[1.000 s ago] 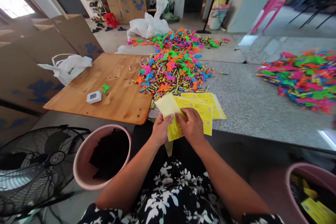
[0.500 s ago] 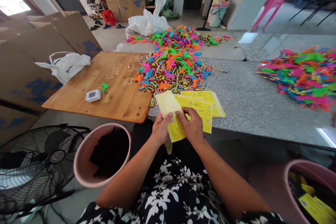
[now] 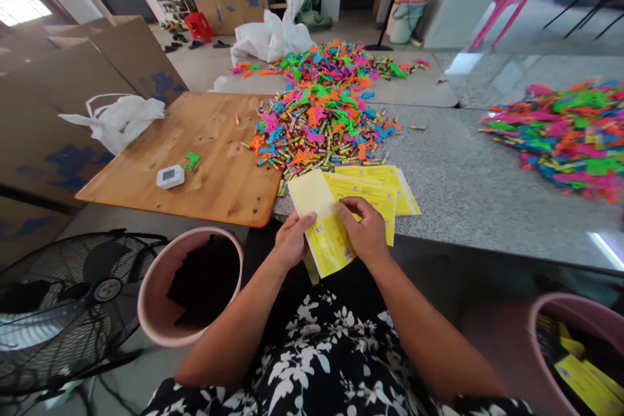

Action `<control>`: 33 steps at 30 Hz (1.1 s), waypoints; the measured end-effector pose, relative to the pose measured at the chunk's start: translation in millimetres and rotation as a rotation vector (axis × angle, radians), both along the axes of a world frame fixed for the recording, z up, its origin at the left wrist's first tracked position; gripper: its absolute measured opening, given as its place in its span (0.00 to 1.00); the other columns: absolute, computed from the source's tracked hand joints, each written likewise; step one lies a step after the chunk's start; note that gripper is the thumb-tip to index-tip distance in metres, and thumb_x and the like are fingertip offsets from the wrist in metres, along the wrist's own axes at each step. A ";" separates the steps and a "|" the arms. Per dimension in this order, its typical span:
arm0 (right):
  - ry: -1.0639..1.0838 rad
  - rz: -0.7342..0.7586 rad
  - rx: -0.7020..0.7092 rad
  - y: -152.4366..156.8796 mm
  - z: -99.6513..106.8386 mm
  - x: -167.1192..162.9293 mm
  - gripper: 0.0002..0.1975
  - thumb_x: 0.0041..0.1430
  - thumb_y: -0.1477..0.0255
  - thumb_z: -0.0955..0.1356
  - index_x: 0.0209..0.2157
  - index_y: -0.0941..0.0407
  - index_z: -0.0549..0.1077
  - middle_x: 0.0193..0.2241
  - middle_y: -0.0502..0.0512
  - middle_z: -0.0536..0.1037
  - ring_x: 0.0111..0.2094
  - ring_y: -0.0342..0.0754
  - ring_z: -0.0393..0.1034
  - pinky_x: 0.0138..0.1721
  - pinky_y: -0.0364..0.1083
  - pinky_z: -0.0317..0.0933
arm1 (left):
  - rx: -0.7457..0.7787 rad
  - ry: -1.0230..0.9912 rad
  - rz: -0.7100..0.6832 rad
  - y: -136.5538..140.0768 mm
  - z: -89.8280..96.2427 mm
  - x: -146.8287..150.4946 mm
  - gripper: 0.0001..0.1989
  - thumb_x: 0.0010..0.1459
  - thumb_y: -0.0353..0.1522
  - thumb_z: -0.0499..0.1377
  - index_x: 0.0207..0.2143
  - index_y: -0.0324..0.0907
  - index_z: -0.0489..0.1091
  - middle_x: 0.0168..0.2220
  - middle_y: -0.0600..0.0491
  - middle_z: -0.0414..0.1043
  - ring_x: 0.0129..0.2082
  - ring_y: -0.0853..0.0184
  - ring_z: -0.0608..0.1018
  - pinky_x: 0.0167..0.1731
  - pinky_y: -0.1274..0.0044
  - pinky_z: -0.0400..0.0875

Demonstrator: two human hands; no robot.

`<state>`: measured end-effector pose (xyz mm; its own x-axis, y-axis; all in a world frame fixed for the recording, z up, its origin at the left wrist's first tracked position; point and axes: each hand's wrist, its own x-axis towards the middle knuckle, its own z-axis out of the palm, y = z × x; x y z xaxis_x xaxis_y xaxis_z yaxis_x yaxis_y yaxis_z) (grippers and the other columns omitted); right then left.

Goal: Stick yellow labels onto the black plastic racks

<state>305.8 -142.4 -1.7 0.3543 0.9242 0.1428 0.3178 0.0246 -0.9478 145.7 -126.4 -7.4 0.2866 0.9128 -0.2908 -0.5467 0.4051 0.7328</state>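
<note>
Between my hands is a yellow printed packet (image 3: 327,248) with a pale, blank upper part, tilted over the table's front edge. My left hand (image 3: 293,240) grips its left side, thumb on top. On the right side my right hand (image 3: 363,227) pinches it between thumb and fingers. More yellow packets (image 3: 375,205) lie fanned on the granite table just beyond my right hand. Behind them rises a pile of small bright plastic toy guns and striped little tubes (image 3: 316,123).
A wooden board (image 3: 219,162) at left carries a white timer (image 3: 170,176) and one green toy gun (image 3: 192,160). A second toy pile (image 3: 565,136) lies right. Pink bins (image 3: 146,299) flank me; a floor fan (image 3: 73,299) stands left, beside cardboard boxes (image 3: 63,97).
The packet's printed part shows more fully and extends lower. My right hand has shifted slightly right along it; my left hand still holds the left side.
</note>
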 end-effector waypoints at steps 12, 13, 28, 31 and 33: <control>-0.092 0.030 0.029 -8.5 0.0 -3.4 0.19 0.68 0.55 0.65 0.42 0.52 0.82 0.41 0.55 0.85 0.44 0.55 0.79 0.46 0.50 0.69 | 0.018 -0.010 0.009 -3.5 -3.0 2.7 0.34 0.46 0.41 0.76 0.55 0.42 0.75 0.46 0.47 0.83 0.54 0.49 0.81 0.58 0.60 0.73; -0.110 0.011 0.025 -8.9 -0.3 -2.3 0.19 0.69 0.55 0.65 0.42 0.53 0.82 0.41 0.55 0.85 0.43 0.55 0.79 0.45 0.50 0.69 | 0.019 -0.007 0.015 -3.0 -3.3 2.2 0.34 0.46 0.41 0.76 0.55 0.42 0.75 0.46 0.47 0.83 0.55 0.49 0.81 0.58 0.60 0.73; -0.062 0.018 0.038 -11.5 7.5 -7.8 0.15 0.64 0.57 0.69 0.39 0.53 0.81 0.38 0.54 0.84 0.41 0.53 0.77 0.46 0.50 0.68 | 0.073 -0.002 -0.008 -3.4 0.9 2.5 0.35 0.46 0.42 0.76 0.57 0.45 0.74 0.51 0.47 0.81 0.57 0.49 0.79 0.59 0.59 0.72; 0.107 0.018 -0.061 -9.6 5.6 -4.6 0.16 0.61 0.55 0.70 0.36 0.53 0.81 0.33 0.53 0.83 0.35 0.51 0.76 0.39 0.48 0.68 | 0.056 -0.012 -0.009 -3.5 -3.2 1.2 0.32 0.46 0.41 0.76 0.54 0.42 0.76 0.49 0.46 0.82 0.57 0.49 0.79 0.59 0.58 0.72; 0.161 0.004 -0.099 -7.8 3.1 -3.1 0.17 0.59 0.55 0.71 0.33 0.54 0.81 0.31 0.52 0.82 0.33 0.50 0.75 0.36 0.47 0.66 | 0.049 -0.016 -0.015 -3.7 -6.9 0.8 0.30 0.47 0.41 0.75 0.51 0.41 0.77 0.47 0.46 0.83 0.56 0.48 0.80 0.58 0.58 0.73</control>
<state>302.7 -150.2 1.4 0.3612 0.9325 -0.0074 0.1621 -0.0706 -0.9842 146.5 -130.1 -14.3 0.3049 0.9214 -0.2412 -0.5523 0.3773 0.7433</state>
